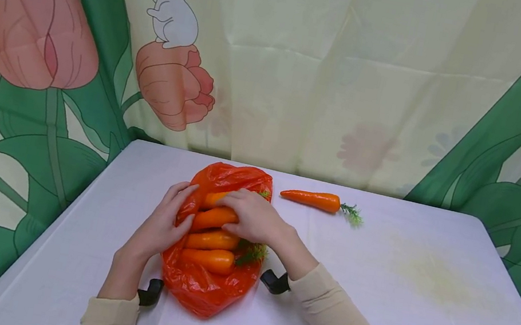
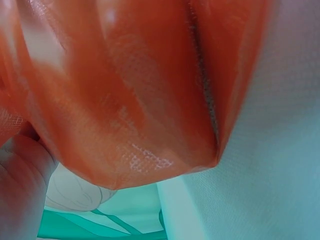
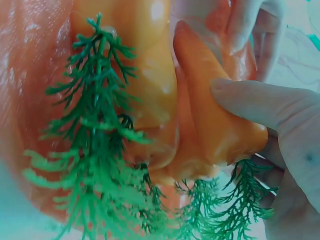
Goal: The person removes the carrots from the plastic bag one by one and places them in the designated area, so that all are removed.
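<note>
A red plastic bag [image 1: 205, 298] lies spread on the table with several orange toy carrots [image 1: 209, 259] side by side on it, their green tops pointing right. My left hand [image 1: 157, 226] grips the bag's left edge, thumb toward the carrots. In the left wrist view the bag's crumpled film [image 2: 120, 100] fills most of the picture. From the right, my right hand [image 1: 256, 217] reaches over the upper carrots. The right wrist view shows its thumb and fingers around the thick end of one carrot [image 3: 210, 110], green leaves hanging below.
A single carrot [image 1: 311, 199] with a leafy top lies on the white tablecloth [image 1: 368, 321], right of the bag near the back edge. Behind the table hangs a printed curtain [image 1: 281, 73] with a rabbit and tulips. Dark wrist mounts [image 1: 275, 282] sit close to the bag.
</note>
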The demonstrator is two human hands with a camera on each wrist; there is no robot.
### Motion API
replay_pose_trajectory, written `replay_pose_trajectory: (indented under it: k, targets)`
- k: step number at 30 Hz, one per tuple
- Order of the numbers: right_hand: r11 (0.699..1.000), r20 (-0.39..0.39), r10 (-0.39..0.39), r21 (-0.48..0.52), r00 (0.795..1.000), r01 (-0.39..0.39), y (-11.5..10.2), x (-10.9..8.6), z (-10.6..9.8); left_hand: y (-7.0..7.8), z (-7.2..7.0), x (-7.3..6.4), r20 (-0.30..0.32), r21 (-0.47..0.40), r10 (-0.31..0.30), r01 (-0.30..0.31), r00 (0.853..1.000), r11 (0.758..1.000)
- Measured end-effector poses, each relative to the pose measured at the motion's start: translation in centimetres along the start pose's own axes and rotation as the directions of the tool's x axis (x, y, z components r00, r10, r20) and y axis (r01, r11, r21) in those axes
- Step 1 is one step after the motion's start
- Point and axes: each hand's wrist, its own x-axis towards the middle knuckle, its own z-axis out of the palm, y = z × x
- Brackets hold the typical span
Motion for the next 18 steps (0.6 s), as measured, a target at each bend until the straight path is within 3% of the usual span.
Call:
replay_pose_trajectory:
  k: [18]
  targets:
    - [0.998, -0.099, 0.016, 0.07, 0.995, -0.01, 2.1, -3.2, -1.6, -0.1, 0.1, 0.1, -0.007, 0.018, -0.01, 0.01, 1.0, 1.0]
